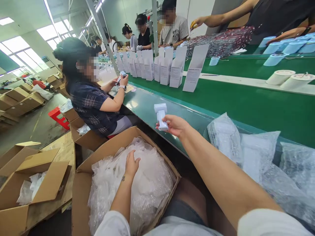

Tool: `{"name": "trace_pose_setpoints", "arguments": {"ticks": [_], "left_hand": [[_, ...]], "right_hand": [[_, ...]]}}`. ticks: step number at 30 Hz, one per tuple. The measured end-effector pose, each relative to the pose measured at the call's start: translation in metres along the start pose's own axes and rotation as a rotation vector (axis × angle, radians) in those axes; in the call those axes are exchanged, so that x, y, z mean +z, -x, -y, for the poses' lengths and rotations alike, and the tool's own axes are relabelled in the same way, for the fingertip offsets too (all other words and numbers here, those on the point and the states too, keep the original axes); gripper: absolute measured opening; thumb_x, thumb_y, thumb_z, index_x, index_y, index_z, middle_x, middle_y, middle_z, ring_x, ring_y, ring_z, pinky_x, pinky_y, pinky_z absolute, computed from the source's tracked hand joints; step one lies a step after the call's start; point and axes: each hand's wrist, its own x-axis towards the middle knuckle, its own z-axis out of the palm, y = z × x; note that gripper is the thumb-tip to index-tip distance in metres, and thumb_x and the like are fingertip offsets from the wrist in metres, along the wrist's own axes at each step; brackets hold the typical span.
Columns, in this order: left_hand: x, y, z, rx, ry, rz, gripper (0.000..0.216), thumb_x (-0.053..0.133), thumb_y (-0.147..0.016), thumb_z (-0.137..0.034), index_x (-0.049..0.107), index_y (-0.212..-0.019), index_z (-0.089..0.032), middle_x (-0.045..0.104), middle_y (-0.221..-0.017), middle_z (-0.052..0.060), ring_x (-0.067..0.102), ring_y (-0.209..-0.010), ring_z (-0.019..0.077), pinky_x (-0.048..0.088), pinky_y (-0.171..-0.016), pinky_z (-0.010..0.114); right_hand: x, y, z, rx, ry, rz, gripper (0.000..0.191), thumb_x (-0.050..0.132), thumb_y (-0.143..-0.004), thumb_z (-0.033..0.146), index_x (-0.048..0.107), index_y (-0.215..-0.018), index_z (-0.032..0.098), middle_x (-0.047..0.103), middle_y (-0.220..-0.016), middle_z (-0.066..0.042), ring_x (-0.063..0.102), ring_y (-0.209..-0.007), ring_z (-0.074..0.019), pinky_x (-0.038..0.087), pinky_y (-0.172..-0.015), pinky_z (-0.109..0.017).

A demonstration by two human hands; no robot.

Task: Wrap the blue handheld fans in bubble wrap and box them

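Observation:
My right hand is closed round the handle of a pale blue T-shaped plastic device, held over the metal edge of the workbench. The wide head of the device points away from me. My left hand is over a cardboard box filled with clear bubble-wrap bags. Its thumb stands apart from the fingers, and I see nothing in it. Whether its fingertips touch the bags I cannot tell. Several bubble-wrapped pale devices lie on the bench beside my right forearm.
A green conveyor belt carries a row of white cartons. White round tubs and pale blue cups stand to the right. A seated co-worker handles a small device at my left. Open cardboard boxes stand lower left.

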Motion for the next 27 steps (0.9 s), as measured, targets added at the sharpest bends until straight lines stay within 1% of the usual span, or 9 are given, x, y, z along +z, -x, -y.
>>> {"name": "trace_pose_setpoints", "arguments": {"ticks": [2, 5, 8, 11, 15, 18, 20, 23, 27], "left_hand": [[0.006, 0.005, 0.000, -0.009, -0.029, 0.031, 0.019, 0.059, -0.079, -0.022, 0.059, -0.098, -0.019, 0.060, -0.104, 0.010, 0.054, -0.105, 0.0248, 0.039, -0.096, 0.040], [0.032, 0.027, -0.003, -0.021, -0.074, 0.140, 0.011, 0.061, -0.080, -0.026, 0.058, -0.088, -0.019, 0.060, -0.093, 0.006, 0.057, -0.093, 0.0214, 0.043, -0.088, 0.035], [0.066, 0.049, -0.005, -0.055, -0.124, 0.223, 0.025, 0.072, -0.068, -0.020, 0.060, -0.090, -0.017, 0.061, -0.100, 0.010, 0.056, -0.101, 0.0248, 0.043, -0.090, 0.036], [0.083, 0.060, -0.007, -0.106, -0.142, 0.269, 0.010, 0.062, -0.074, -0.011, 0.062, -0.084, -0.014, 0.063, -0.096, 0.014, 0.058, -0.101, 0.0284, 0.042, -0.090, 0.040], [0.064, 0.065, -0.018, -0.080, -0.053, 0.309, 0.020, 0.048, -0.084, -0.012, 0.068, -0.083, -0.013, 0.067, -0.091, 0.014, 0.061, -0.097, 0.0273, 0.041, -0.091, 0.042], [0.032, 0.070, -0.036, -0.008, 0.082, 0.389, 0.019, 0.056, -0.079, -0.016, 0.072, -0.090, -0.016, 0.071, -0.095, 0.009, 0.062, -0.095, 0.0235, 0.045, -0.087, 0.035], [0.013, 0.076, -0.048, 0.035, 0.184, 0.483, 0.019, 0.065, -0.072, -0.018, 0.074, -0.087, -0.017, 0.072, -0.091, 0.006, 0.064, -0.088, 0.0213, 0.047, -0.080, 0.030], [-0.004, 0.083, -0.059, -0.047, 0.461, 0.554, 0.016, 0.075, -0.062, -0.023, 0.074, -0.075, -0.013, 0.070, -0.073, 0.003, 0.062, -0.071, 0.0184, 0.046, -0.067, 0.028], [-0.012, 0.085, -0.061, -0.205, 0.688, 0.397, 0.025, 0.075, -0.063, -0.038, 0.068, -0.063, -0.013, 0.059, -0.055, -0.001, 0.049, -0.054, 0.0097, 0.038, -0.056, 0.023]], "right_hand": [[-0.002, 0.040, -0.020, 0.034, -0.142, 0.109, 0.029, 0.049, -0.070, 0.009, 0.054, -0.098, 0.014, 0.063, -0.075, -0.004, 0.068, -0.073, -0.0182, 0.058, -0.066, -0.031], [-0.008, 0.089, -0.060, 0.086, -0.369, 0.230, 0.033, 0.055, -0.064, 0.009, 0.052, -0.096, 0.018, 0.066, -0.079, -0.004, 0.066, -0.067, -0.0154, 0.055, -0.058, -0.024], [-0.018, 0.119, -0.101, 0.118, -0.344, 0.231, 0.019, 0.063, -0.072, 0.020, 0.054, -0.088, 0.018, 0.066, -0.073, -0.003, 0.063, -0.061, -0.0138, 0.051, -0.050, -0.021], [-0.030, 0.142, -0.132, 0.155, -0.303, 0.242, 0.028, 0.069, -0.080, 0.040, 0.055, -0.089, 0.018, 0.065, -0.072, -0.002, 0.064, -0.063, -0.0137, 0.052, -0.053, -0.021], [-0.041, 0.165, -0.161, 0.244, -0.388, 0.355, 0.054, 0.079, -0.073, 0.040, 0.049, -0.114, 0.020, 0.067, -0.083, -0.003, 0.069, -0.074, -0.0174, 0.055, -0.066, -0.029], [-0.038, 0.168, -0.178, 0.323, -0.396, 0.484, 0.095, 0.083, -0.067, 0.039, 0.025, -0.140, 0.022, 0.069, -0.087, -0.004, 0.070, -0.072, -0.0212, 0.054, -0.062, -0.032], [-0.031, 0.163, -0.186, 0.375, -0.384, 0.580, 0.111, 0.084, -0.064, 0.039, 0.011, -0.146, 0.022, 0.070, -0.087, -0.006, 0.071, -0.069, -0.0221, 0.053, -0.058, -0.031], [-0.023, 0.153, -0.188, 0.385, -0.357, 0.694, 0.101, 0.083, -0.063, 0.039, 0.026, -0.143, 0.016, 0.071, -0.084, -0.007, 0.070, -0.064, -0.0203, 0.053, -0.053, -0.028], [-0.028, 0.152, -0.184, 0.326, -0.291, 0.662, 0.059, 0.078, -0.069, 0.034, 0.054, -0.118, 0.012, 0.070, -0.082, -0.007, 0.069, -0.062, -0.0174, 0.053, -0.051, -0.024]]}}
